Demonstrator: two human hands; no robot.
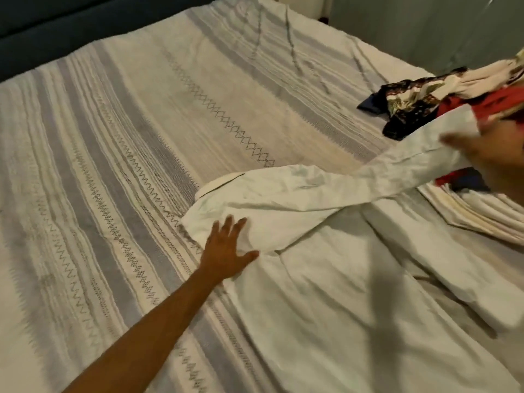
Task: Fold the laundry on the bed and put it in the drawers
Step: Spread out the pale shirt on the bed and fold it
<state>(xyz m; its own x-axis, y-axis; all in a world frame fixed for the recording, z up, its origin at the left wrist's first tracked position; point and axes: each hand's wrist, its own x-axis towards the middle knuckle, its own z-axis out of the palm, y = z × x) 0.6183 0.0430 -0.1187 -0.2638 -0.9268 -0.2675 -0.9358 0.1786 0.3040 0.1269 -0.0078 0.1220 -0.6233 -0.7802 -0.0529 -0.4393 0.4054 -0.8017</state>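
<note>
Striped bed (119, 143) is carrying a white shirt (326, 279): left hand (226, 252) pressing flat, fingers released; blurred right hand (493, 154) gripping its sleeve (397, 171); pile (425, 103) far right waiting, folding barely starting.

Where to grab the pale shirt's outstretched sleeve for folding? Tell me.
Pinch the pale long-sleeved cotton shirt at its sleeve cuff, coming from the right: the sleeve stretches toward the blurred right hand, while the left hand presses the shoulder flat.

A shirt (326, 273) lies on the bed's (113, 137) near right part; a clothes pile (442, 100) sits behind it, far right.
</note>
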